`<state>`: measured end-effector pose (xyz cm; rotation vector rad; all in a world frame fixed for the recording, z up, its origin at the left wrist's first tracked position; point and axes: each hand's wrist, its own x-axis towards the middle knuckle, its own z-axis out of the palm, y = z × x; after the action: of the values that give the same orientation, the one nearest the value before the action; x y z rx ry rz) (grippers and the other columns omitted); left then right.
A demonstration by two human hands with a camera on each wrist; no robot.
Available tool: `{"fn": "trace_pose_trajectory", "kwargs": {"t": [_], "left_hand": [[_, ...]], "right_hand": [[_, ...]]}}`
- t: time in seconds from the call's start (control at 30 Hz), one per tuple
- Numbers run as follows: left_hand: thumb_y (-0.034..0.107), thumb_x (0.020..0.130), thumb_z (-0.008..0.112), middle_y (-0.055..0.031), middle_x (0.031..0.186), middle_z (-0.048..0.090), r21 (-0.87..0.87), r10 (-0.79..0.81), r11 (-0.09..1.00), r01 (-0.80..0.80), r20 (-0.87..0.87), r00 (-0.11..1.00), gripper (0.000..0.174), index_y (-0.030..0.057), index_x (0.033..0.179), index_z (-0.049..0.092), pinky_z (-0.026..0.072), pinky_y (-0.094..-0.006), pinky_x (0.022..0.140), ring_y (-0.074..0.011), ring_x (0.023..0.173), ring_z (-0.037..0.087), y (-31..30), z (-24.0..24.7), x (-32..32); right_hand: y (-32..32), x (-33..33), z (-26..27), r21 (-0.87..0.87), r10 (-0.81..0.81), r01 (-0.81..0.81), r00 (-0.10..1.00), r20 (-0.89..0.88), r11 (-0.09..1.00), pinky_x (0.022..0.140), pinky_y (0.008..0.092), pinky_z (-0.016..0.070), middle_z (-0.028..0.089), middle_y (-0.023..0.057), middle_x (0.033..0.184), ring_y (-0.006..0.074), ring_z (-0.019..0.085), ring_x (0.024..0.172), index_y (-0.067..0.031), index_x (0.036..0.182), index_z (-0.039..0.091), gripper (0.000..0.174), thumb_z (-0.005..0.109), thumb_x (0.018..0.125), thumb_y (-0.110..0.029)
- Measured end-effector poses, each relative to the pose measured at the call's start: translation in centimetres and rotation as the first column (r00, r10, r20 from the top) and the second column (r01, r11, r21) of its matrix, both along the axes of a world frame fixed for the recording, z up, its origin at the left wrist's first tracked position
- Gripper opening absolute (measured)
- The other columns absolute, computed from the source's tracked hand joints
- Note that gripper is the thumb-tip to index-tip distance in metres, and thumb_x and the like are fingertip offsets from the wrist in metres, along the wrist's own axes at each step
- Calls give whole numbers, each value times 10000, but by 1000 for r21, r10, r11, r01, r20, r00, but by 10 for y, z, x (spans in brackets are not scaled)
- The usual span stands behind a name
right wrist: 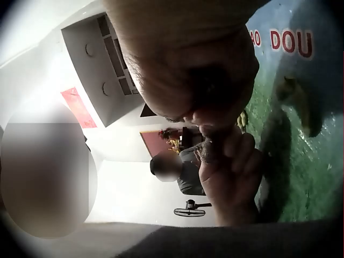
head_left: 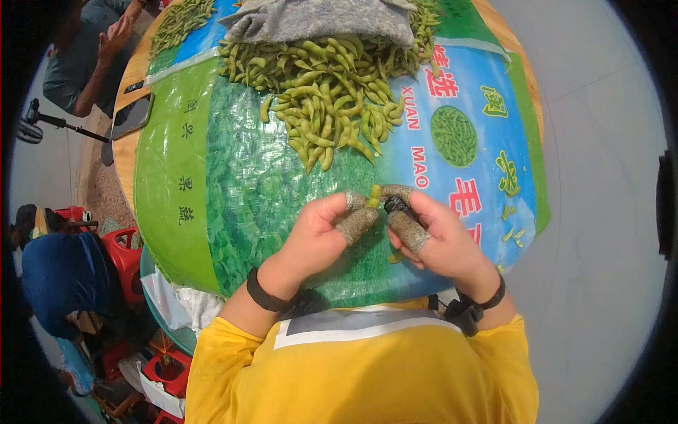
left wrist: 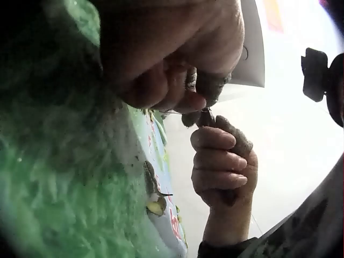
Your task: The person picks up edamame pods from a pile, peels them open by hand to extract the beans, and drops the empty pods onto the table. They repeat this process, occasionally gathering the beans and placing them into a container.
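In the head view, my left hand (head_left: pixel 311 237) pinches a green soybean pod (head_left: pixel 373 196) upright between thumb and forefinger, both in grey fabric finger covers. Close against the pod, my right hand (head_left: pixel 446 240) grips a small dark tool (head_left: pixel 397 205), its fingers also covered in grey cloth. The tool's kind I cannot tell. Under the right hand lies a loose pod (head_left: pixel 396 257). Beyond both hands, a heap of soybean pods (head_left: pixel 325 106) spreads over the printed green and blue sheet (head_left: pixel 247 177). From the left wrist view, the right fingers (left wrist: pixel 217 161) appear curled, fingertips meeting the left hand's.
A grey cloth (head_left: pixel 318 21) covers the back of the heap. Several pod pieces (head_left: pixel 510 212) lie at the sheet's right. A phone (head_left: pixel 133 116) sits at the left table edge, near another person's arm (head_left: pixel 99 78). Red stools (head_left: pixel 169 371) and a teal tub (head_left: pixel 148 265) stand lower left.
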<state>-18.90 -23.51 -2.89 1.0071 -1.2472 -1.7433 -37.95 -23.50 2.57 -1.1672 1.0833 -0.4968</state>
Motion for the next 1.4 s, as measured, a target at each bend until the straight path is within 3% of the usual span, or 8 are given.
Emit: {"fn": "trace_pose_trajectory", "kwargs": {"t": [0.13, 0.27, 0.33, 0.57, 0.77, 0.83, 1.17, 1.4], "left_hand": [[120, 837, 622, -14, 712, 553, -623, 248, 772, 127, 478, 843, 160, -2, 936, 589, 436, -288, 560, -109, 607, 490, -1, -3, 0], [123, 850, 607, 15, 706, 544, -652, 256, 738, 173, 508, 823, 144, 11, 939, 597, 424, -280, 537, -101, 609, 499, 0, -4, 1], [149, 869, 588, 38, 706, 531, -12, -34, 999, 34, 9, 999, 144, 27, 943, 610, 383, -246, 499, -76, 596, 483, 1, 2, 2], [210, 886, 577, 39, 713, 527, 405, -52, 872, 276, -483, 874, 189, 39, 957, 616, 302, -164, 492, -36, 571, 422, -1, 1, 5], [204, 854, 610, 10, 673, 542, -206, -15, 978, 37, 108, 994, 190, 31, 933, 607, 386, -248, 486, -101, 549, 486, 3, -1, -6], [184, 810, 631, -91, 684, 566, -592, 134, 751, 293, 571, 810, 187, 25, 899, 592, 438, -331, 523, -235, 578, 546, -3, 1, 2], [139, 815, 591, -170, 714, 543, -577, 107, 786, 220, 479, 871, 115, 27, 830, 569, 439, -396, 551, -367, 645, 536, 3, 0, -4], [273, 924, 461, -31, 605, 493, 298, -83, 933, 202, -368, 926, 302, 3, 866, 584, 309, -238, 450, -108, 497, 412, 2, 3, 8]], "right_hand": [[0, 5, -21, -242, -18, -1, 997, -75, 970, 607, 215, 439, 550, 5, 785, 93, 538, 687, -66, 1274, 421, 368, 446, 908, -99], [-7, 2, -10, 148, -48, 23, 985, 166, 989, 393, 169, 283, 425, -36, 649, 23, 356, 462, -103, 1277, 421, 347, 431, 930, -101], [-7, -3, -5, 437, -148, -7, 936, 320, 899, 380, 169, 274, 404, -39, 629, 21, 346, 444, -113, 1278, 421, 343, 430, 935, -119], [2, -10, -8, 573, -250, -73, 850, 464, 816, 392, 165, 286, 378, -72, 629, 4, 330, 449, -155, 1254, 439, 330, 480, 931, -211], [6, -1, 4, 244, -71, 42, 991, 114, 969, 389, 197, 344, 430, -26, 629, 41, 395, 440, -111, 1235, 441, 301, 413, 940, -166], [7, -1, 6, 114, -6, 5, 1000, 13, 993, 405, 209, 369, 457, -19, 642, 54, 424, 452, -104, 1206, 463, 286, 407, 932, -168], [-11, 4, -15, 98, -182, 181, 983, 11, 979, 391, 211, 345, 500, -8, 607, 59, 433, 436, -45, 953, 532, 223, 572, 889, -255], [-4, 8, -28, 35, -114, 109, 945, 305, 993, 417, 184, 328, 520, -10, 629, 33, 436, 476, -55, 955, 537, 182, 600, 876, -206]]}}
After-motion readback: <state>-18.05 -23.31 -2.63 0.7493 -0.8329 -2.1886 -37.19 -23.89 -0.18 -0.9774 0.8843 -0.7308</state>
